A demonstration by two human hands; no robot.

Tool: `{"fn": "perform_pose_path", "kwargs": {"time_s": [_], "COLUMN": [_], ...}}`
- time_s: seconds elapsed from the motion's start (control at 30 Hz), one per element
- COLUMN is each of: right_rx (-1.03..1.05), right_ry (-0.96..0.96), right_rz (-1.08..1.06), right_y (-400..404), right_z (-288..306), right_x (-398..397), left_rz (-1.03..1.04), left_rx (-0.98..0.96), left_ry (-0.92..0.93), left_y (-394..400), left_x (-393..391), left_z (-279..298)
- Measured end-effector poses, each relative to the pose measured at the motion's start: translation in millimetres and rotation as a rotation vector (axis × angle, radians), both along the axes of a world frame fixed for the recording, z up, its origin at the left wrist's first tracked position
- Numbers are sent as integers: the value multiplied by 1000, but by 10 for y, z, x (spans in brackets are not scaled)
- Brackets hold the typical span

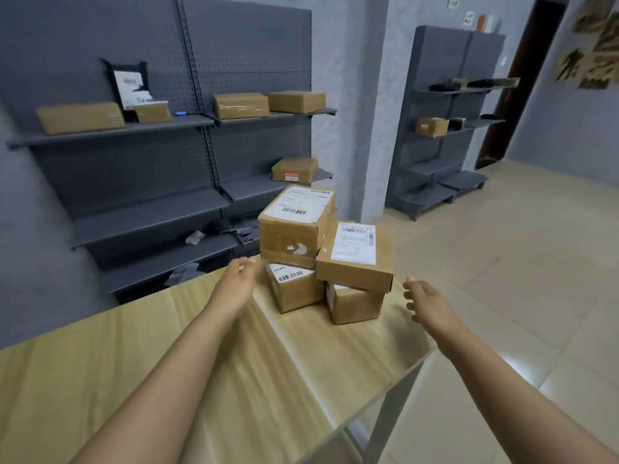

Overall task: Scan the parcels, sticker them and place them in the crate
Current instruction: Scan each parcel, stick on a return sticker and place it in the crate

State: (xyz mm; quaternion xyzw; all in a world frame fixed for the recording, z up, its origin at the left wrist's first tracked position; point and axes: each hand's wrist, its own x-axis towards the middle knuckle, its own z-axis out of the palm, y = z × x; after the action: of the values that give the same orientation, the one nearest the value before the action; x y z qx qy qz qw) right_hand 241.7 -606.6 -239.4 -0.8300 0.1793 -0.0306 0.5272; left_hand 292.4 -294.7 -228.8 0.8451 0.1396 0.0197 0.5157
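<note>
Left hand (238, 275) and right hand (422, 300) apart, empty, fingers loosely curled, flanking stacked parcels (321, 252) on wooden table (134, 346).

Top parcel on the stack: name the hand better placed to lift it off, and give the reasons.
Left, probably. The left hand hangs just below the top parcel, nearly at its near corner. The right hand is lower and farther off, with the tilted parcel between it and the top one. Both hands hold nothing.

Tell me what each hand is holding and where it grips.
Nothing is held: the left hand and right hand flank the stacked parcels, both empty.
</note>
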Motion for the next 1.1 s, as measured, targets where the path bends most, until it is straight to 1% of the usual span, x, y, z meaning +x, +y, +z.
{"fn": "perform_pose_path", "kwargs": {"time_s": [0.1,0.2,0.33,0.43,0.5,0.6,0.83,0.97,1.1], "right_rx": [207,378,579,653,681,675,694,711,690], "right_ry": [24,17,48,89,104,103,129,128,155], "right_rz": [69,123,177,198,215,222,286,318,356], "right_y": [-10,61,114,138,162,194,381,616,991], "right_z": [-15,15,34,25,0,-59,-104,-101,-94], "right_x": [329,565,766,862,920,993,983,891,750], "left_rz": [133,234,179,120,97,79,111,130,176], "left_rx": [-191,-420,-561,-642,-653,-614,-546,-515,-533], "left_ry": [20,92,103,91,90,63,-46,-63,-91], "left_y": [-97,-185,-237,-258,-265,-242,-85,165,501], "left_x": [184,266,393,465,474,450,271,99,-163], "left_z": [-28,-4,-18,-40,-64,-108,-149,-148,-110]}}
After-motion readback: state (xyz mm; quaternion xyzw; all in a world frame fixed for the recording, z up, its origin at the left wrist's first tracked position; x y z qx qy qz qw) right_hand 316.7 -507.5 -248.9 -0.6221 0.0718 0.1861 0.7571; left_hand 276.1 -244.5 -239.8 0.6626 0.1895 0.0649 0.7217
